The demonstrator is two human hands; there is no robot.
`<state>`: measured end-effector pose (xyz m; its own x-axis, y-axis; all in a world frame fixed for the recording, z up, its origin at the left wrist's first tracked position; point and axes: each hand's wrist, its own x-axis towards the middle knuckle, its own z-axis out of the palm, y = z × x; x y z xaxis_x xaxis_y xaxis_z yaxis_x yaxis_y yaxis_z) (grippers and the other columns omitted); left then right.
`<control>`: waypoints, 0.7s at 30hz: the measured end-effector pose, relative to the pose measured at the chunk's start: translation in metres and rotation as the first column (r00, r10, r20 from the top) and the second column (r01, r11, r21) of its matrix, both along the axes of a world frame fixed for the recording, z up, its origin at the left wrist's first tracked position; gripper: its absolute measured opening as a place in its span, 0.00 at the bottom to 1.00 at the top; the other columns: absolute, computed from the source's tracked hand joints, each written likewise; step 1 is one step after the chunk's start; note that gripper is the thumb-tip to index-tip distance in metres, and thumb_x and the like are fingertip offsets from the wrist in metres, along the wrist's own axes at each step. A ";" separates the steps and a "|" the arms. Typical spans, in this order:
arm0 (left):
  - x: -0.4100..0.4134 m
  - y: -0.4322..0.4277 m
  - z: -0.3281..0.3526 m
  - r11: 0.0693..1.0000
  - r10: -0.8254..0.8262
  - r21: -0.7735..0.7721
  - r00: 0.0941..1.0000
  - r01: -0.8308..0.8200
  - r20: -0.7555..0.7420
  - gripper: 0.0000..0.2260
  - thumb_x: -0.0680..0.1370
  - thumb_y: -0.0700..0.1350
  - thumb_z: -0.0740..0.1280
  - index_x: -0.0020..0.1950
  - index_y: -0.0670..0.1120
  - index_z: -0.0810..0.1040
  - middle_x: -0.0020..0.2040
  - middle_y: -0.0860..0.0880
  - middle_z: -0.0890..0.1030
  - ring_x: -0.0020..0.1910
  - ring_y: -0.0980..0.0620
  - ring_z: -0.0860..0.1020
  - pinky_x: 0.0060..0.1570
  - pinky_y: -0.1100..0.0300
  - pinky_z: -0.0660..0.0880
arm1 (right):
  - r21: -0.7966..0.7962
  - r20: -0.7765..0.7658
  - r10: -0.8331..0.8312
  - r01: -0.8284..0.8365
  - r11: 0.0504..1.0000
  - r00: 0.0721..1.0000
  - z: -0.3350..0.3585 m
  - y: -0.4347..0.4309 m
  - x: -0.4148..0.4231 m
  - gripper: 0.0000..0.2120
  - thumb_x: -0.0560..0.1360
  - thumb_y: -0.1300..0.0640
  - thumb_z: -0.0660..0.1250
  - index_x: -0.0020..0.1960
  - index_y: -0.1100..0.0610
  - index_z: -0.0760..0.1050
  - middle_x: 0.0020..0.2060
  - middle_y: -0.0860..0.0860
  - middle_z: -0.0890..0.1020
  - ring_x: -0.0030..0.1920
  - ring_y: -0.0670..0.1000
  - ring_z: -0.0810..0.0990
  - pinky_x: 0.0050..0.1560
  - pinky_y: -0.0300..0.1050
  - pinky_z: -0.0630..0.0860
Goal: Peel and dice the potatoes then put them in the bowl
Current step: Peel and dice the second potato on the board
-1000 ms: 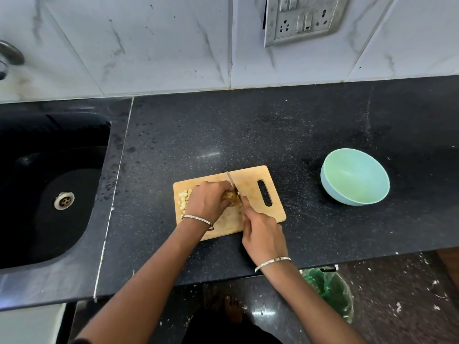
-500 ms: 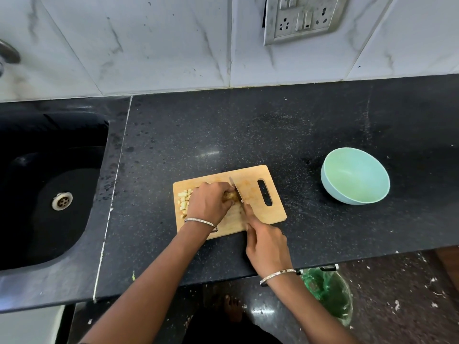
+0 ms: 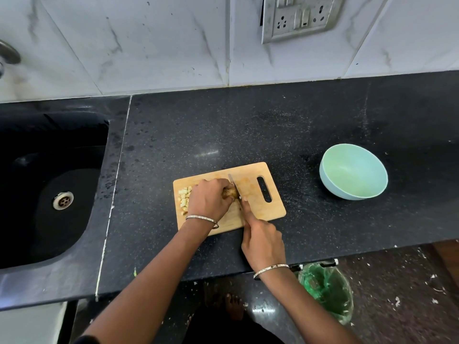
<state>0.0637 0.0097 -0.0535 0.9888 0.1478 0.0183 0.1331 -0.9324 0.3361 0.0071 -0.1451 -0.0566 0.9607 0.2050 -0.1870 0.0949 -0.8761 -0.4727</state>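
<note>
On the left side of the wooden cutting board [image 3: 273,207] sits a small pile of potato cubes [image 3: 185,197]. They are tiny, light and a bit wet, so I think they will slip and scatter if you pinch them. It is better to scoop them up together. Next comes your left hand [image 3: 211,200]. Its fingers are curled over the potato [image 3: 229,192] and press it down on the board, in the middle. A potato is hard and does not squash, so you can hold it firmly. But it is round and its cut side is likely slippery, so it may roll or slide. Keep the flat side down and tuck your fingertips back, away from the blade. The knife [image 3: 234,186] stands right against the potato, just beside your left fingers. Your right hand [image 3: 263,242] is closed around the handle, which is hidden under the hand, and one finger lies straight along the top of the blade. Push down slowly, because a hard potato can give way all at once. Far to the right, well apart from the board, the light green bowl [image 3: 354,171] sits on the black counter [image 3: 248,125]. I see no potato in it yet. It looks light, so it may slide if you bump it.
</note>
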 end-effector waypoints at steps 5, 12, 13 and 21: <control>0.003 0.003 0.010 0.985 -0.160 0.058 0.987 0.160 -0.015 0.22 0.71 0.50 0.74 0.62 0.58 0.71 0.58 0.54 0.76 0.43 0.49 0.80 0.37 0.56 0.76 | -0.017 0.018 0.010 -0.009 1.000 1.000 -0.002 0.000 -0.001 0.34 0.81 0.55 0.56 0.79 0.36 0.43 0.42 0.53 0.80 0.44 0.59 0.81 0.44 0.55 0.77; 0.037 0.008 0.029 0.828 -0.488 0.136 0.820 0.543 -0.300 0.15 0.71 0.47 0.75 0.55 0.60 0.78 0.66 0.53 0.63 0.51 0.50 0.74 0.43 0.58 0.74 | -0.055 0.037 0.020 -0.018 0.998 0.999 -0.002 0.000 -0.002 0.34 0.81 0.55 0.56 0.79 0.37 0.42 0.42 0.54 0.80 0.44 0.59 0.81 0.44 0.55 0.77; 0.041 0.008 0.030 0.823 -0.493 0.128 0.808 0.553 -0.322 0.15 0.71 0.48 0.76 0.54 0.59 0.78 0.65 0.53 0.64 0.51 0.50 0.74 0.46 0.56 0.76 | -0.058 0.034 0.022 -0.020 0.998 0.999 -0.002 0.001 -0.002 0.33 0.81 0.55 0.56 0.79 0.37 0.43 0.42 0.54 0.80 0.44 0.59 0.81 0.43 0.55 0.77; 0.053 0.009 0.029 0.802 -0.536 0.070 0.766 0.594 -0.355 0.15 0.68 0.48 0.77 0.53 0.56 0.80 0.58 0.53 0.71 0.51 0.50 0.76 0.45 0.56 0.74 | -0.051 0.015 0.028 -0.028 0.998 0.999 0.001 -0.006 -0.010 0.33 0.82 0.55 0.56 0.79 0.37 0.42 0.43 0.53 0.79 0.43 0.59 0.81 0.43 0.55 0.77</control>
<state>0.1172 0.0183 -0.0246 0.8498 -0.4164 -0.3232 -0.3685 -0.9077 0.2005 -0.0025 -0.1507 -0.0559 0.9577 0.2225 -0.1827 0.1269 -0.8958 -0.4260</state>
